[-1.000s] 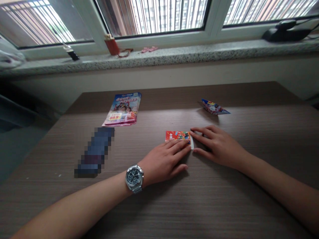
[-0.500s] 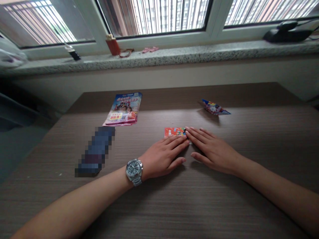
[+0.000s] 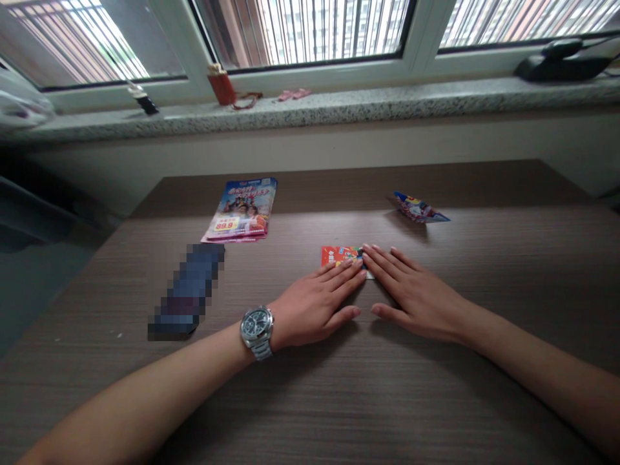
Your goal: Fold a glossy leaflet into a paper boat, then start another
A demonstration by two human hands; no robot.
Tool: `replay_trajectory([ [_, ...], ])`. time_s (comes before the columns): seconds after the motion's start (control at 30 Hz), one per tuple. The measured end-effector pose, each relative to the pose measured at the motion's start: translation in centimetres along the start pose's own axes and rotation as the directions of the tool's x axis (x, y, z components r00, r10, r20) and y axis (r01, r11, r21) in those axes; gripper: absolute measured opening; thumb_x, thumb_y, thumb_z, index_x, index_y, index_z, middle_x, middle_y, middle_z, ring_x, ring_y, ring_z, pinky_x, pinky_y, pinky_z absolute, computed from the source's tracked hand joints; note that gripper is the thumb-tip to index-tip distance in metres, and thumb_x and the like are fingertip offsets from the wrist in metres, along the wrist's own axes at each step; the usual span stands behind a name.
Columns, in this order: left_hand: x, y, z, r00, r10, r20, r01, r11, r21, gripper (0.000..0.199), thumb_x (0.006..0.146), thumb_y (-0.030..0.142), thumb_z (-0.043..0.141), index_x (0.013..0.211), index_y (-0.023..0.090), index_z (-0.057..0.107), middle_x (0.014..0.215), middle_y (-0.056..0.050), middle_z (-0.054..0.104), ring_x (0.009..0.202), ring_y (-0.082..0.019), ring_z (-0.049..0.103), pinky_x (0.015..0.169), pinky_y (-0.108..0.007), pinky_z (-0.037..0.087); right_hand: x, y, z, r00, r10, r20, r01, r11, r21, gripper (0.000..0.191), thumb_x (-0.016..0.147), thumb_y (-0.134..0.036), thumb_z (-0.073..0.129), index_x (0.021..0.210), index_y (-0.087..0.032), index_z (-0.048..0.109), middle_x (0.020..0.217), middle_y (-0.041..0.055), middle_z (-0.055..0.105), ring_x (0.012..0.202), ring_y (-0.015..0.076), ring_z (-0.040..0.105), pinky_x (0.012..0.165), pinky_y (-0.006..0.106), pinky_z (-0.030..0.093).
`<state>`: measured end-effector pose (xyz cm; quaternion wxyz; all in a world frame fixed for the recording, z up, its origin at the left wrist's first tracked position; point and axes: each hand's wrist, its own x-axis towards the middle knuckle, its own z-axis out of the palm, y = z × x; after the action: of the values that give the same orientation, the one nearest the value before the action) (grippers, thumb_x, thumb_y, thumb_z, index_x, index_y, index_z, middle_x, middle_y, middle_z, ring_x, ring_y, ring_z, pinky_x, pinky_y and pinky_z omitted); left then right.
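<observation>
A small folded paper [image 3: 338, 254], red with colourful print, lies flat on the brown table [image 3: 310, 400]. My left hand [image 3: 317, 303] rests palm down with its fingertips on the paper's lower part, thumb apart, a silver watch on the wrist. From the right, my right hand [image 3: 416, 290] lies flat too, its fingertips on the paper's right end and its thumb spread. The fingertips of both hands nearly meet. Part of the paper is hidden beneath them. Behind my right hand stands a folded, pointed paper piece [image 3: 420, 210] with blue and red print.
A stack of printed flyers [image 3: 242, 210] lies at the back left, with a pixelated dark object [image 3: 188, 290] in front of it. On the granite sill [image 3: 368, 106] are a red-brown case [image 3: 221, 85], pink items [image 3: 294, 95] and a black device [image 3: 562, 63].
My left wrist and watch have shifted very slightly left. Both hands remain flat on the paper, and the whole view has moved a touch.
</observation>
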<state>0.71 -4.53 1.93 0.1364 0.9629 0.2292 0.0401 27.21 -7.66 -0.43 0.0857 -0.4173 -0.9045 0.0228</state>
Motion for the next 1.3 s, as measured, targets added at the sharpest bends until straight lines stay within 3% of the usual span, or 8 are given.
replay_trajectory([
  [0.2, -0.1, -0.2, 0.3, 0.999, -0.002, 0.034, 0.001, 1.0, 0.024, 0.066, 0.109, 0.048, 0.032, 0.162, 0.012, 0.022, 0.171, -0.009, 0.01, 0.159, -0.018, 0.005, 0.131, -0.035, 0.009, 0.0, 0.1, -0.1, 1.0, 0.007, 0.022, -0.006, 1.0, -0.021, 0.086, 0.101, -0.061, 0.042, 0.164, -0.008, 0.015, 0.168, 0.0197, 0.02, 0.157, 0.0287, 0.019, 0.126, 0.052, 0.024],
  [0.47, -0.3, -0.3, 0.6, 1.0, 0.006, 0.009, -0.006, 0.999, 0.038, 0.066, 0.108, 0.047, 0.035, 0.163, 0.014, 0.019, 0.171, -0.009, 0.011, 0.159, -0.019, 0.005, 0.131, -0.036, 0.011, 0.0, 0.3, 0.0, 1.0, -0.004, 0.018, 0.004, 1.0, -0.011, 0.087, 0.101, -0.062, 0.043, 0.165, -0.012, 0.011, 0.169, 0.0178, 0.018, 0.157, 0.0278, 0.018, 0.126, 0.051, 0.025],
  [0.7, -0.4, -0.2, -0.1, 0.997, -0.062, -0.042, 0.064, 0.996, 0.054, 0.063, 0.108, 0.05, 0.035, 0.158, 0.012, 0.031, 0.168, -0.014, 0.025, 0.157, -0.024, 0.022, 0.129, -0.041, 0.021, -0.5, 3.4, -0.3, 0.993, 0.107, -0.05, -0.108, 0.994, -0.024, 0.094, 0.096, -0.067, 0.048, 0.163, -0.009, 0.018, 0.165, 0.022, 0.03, 0.153, 0.0343, 0.029, 0.122, 0.057, 0.031],
  [0.83, -0.1, -0.3, -0.4, 0.994, -0.083, -0.074, 0.087, 0.995, 0.049, 0.058, 0.108, 0.049, 0.037, 0.157, 0.017, 0.035, 0.165, -0.011, 0.034, 0.154, -0.023, 0.032, 0.129, -0.042, 0.022, -0.3, 4.2, -0.4, 0.989, 0.132, -0.059, -0.13, 0.991, 0.037, 0.079, 0.101, -0.059, 0.043, 0.16, -0.009, 0.029, 0.165, 0.0209, 0.033, 0.153, 0.0323, 0.031, 0.122, 0.057, 0.032],
  [0.97, 0.0, -0.6, -0.3, 0.991, -0.078, -0.111, 0.085, 0.994, 0.063, 0.056, 0.108, 0.047, 0.036, 0.157, 0.019, 0.036, 0.162, -0.009, 0.041, 0.152, -0.024, 0.034, 0.128, -0.045, 0.025, 0.2, 3.9, -0.2, 0.97, 0.205, -0.127, -0.19, 0.974, 0.122, 0.055, 0.107, -0.045, 0.035, 0.15, -0.014, 0.048, 0.159, 0.0165, 0.046, 0.148, 0.0278, 0.042, 0.122, 0.053, 0.035],
  [1.13, 0.1, -0.5, 0.0, 0.993, -0.03, -0.115, 0.04, 0.996, 0.079, 0.058, 0.108, 0.047, 0.036, 0.159, 0.019, 0.033, 0.165, -0.009, 0.034, 0.154, -0.022, 0.03, 0.129, -0.043, 0.022, 0.9, 3.3, 0.0, 0.942, 0.245, -0.229, -0.213, 0.964, 0.157, 0.04, 0.105, -0.036, 0.043, 0.135, -0.019, 0.064, 0.146, 0.0131, 0.061, 0.136, 0.0278, 0.057, 0.117, 0.051, 0.044],
  [1.3, 0.3, -0.3, 0.1, 0.993, -0.026, -0.111, 0.037, 0.994, 0.099, 0.06, 0.108, 0.049, 0.036, 0.16, 0.02, 0.03, 0.166, -0.007, 0.033, 0.153, -0.023, 0.031, 0.129, -0.042, 0.019, 1.3, 2.6, 0.1, 0.936, 0.226, -0.268, -0.184, 0.968, 0.172, 0.036, 0.103, -0.032, 0.051, 0.131, -0.015, 0.067, 0.142, 0.0149, 0.064, 0.132, 0.0291, 0.06, 0.114, 0.049, 0.048],
])
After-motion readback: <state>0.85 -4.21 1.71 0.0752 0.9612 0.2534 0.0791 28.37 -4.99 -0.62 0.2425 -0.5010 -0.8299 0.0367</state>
